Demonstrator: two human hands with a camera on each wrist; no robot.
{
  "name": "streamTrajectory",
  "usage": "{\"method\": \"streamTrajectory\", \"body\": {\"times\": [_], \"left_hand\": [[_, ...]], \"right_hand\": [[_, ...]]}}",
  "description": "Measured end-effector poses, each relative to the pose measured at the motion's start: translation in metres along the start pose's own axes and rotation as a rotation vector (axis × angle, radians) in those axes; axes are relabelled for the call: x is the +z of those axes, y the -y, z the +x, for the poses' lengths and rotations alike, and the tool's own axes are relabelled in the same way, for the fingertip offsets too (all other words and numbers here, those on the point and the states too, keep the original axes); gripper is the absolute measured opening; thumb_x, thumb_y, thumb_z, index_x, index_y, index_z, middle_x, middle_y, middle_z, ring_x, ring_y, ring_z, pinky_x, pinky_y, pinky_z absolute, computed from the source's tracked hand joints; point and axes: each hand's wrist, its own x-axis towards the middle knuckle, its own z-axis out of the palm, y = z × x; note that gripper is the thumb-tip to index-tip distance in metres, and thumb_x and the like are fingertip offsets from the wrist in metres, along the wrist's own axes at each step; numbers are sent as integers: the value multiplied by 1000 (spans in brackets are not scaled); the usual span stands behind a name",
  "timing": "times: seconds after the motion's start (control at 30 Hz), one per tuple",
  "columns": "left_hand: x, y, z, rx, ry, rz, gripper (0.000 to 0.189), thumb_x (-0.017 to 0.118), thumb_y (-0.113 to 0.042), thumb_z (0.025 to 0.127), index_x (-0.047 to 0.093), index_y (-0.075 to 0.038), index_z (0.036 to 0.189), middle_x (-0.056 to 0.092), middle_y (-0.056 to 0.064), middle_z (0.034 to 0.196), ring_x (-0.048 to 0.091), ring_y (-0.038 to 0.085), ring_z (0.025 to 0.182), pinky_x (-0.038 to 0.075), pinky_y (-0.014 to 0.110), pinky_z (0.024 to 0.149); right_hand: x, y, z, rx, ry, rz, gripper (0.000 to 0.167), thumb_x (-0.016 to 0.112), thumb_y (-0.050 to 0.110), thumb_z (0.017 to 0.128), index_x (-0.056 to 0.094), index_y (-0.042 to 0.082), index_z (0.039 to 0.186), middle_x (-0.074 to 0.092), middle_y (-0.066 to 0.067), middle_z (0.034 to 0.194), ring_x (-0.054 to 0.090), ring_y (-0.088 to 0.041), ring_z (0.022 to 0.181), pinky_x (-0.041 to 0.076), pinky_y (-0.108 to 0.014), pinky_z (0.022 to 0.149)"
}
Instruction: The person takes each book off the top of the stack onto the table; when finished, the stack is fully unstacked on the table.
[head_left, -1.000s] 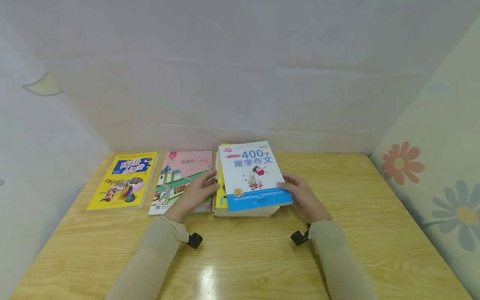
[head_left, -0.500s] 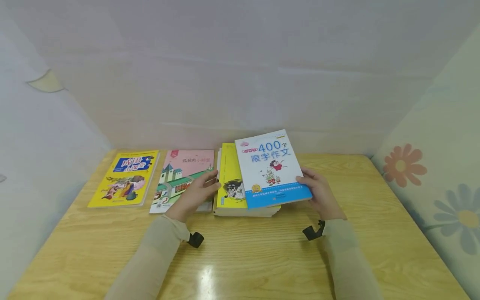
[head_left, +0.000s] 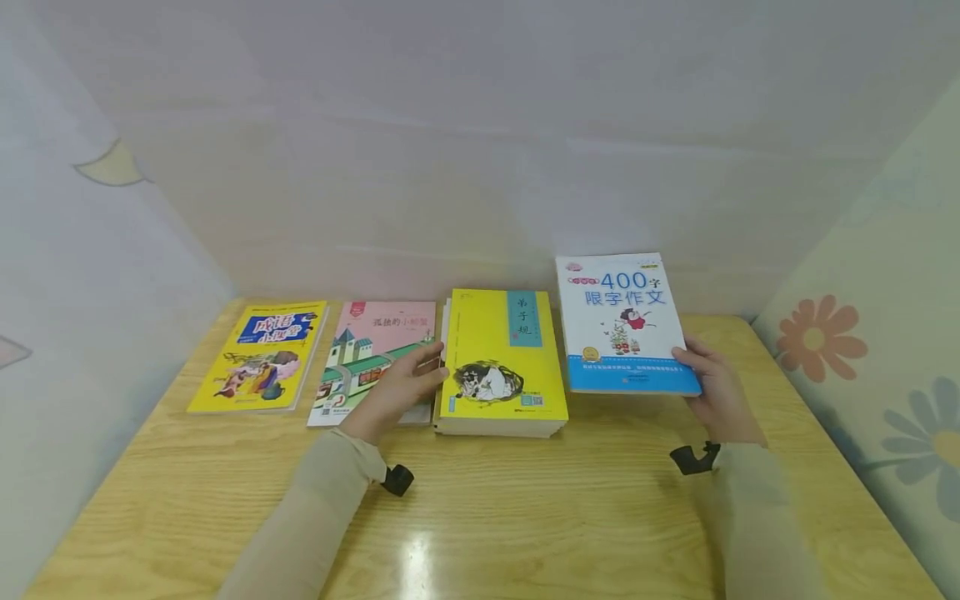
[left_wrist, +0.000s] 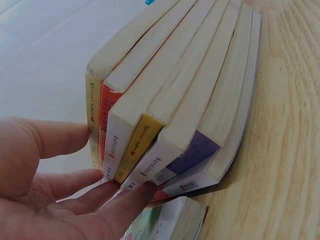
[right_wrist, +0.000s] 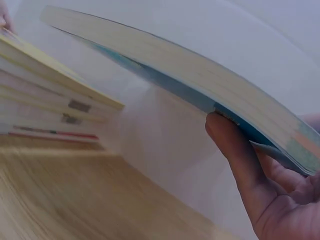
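My right hand (head_left: 718, 392) holds a white-and-blue book (head_left: 622, 321) by its lower right corner. The right wrist view shows that book (right_wrist: 180, 62) raised above the table level, with fingers (right_wrist: 232, 145) under it and the thumb side mostly out of frame. To its left stands a stack of books topped by a yellow book (head_left: 502, 358). My left hand (head_left: 401, 387) rests against the left side of that stack. In the left wrist view, its nearly straight fingers (left_wrist: 65, 137) touch the spines (left_wrist: 135, 142) of several stacked books.
Left of the stack lies a pink book (head_left: 386, 321) with a train on its cover, partly under my left hand. Farther left is another yellow book (head_left: 255, 367). The wooden table (head_left: 487, 517) meets a pale back wall (head_left: 480, 167) and a flowered side wall (head_left: 885, 275).
My right hand has lifted the white-and-blue book off the stack and carried it right, uncovering the yellow book beneath. My left hand has stayed at the stack's left side.
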Motion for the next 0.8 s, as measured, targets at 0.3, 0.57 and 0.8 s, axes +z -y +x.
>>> {"method": "streamTrajectory", "body": {"times": [0.3,0.57,0.8], "left_hand": [[-2,4,-2,-4,-8,7,68,60,-25,104,26,-13,161,27,10,165,29,32,150,29,53,119],[2,2,-1,-9,-17,-8,67,60,-22,104,27,-13,161,27,10,165,28,31,150,31,53,118],[1,2,-1,-20,-15,6,68,61,-25,104,26,-15,162,27,7,165,28,29,151,30,52,119]], "right_hand": [[-30,-7,2,111,-69,-87,71,57,15,105,16,11,163,61,8,126,71,-11,97,59,-25,85],[-29,-29,12,204,-96,-212,73,59,19,104,17,7,162,62,13,115,67,-5,100,57,-22,87],[-21,-40,25,260,-114,-317,70,58,20,105,19,7,162,49,-9,148,66,-2,99,56,-21,88]]}}
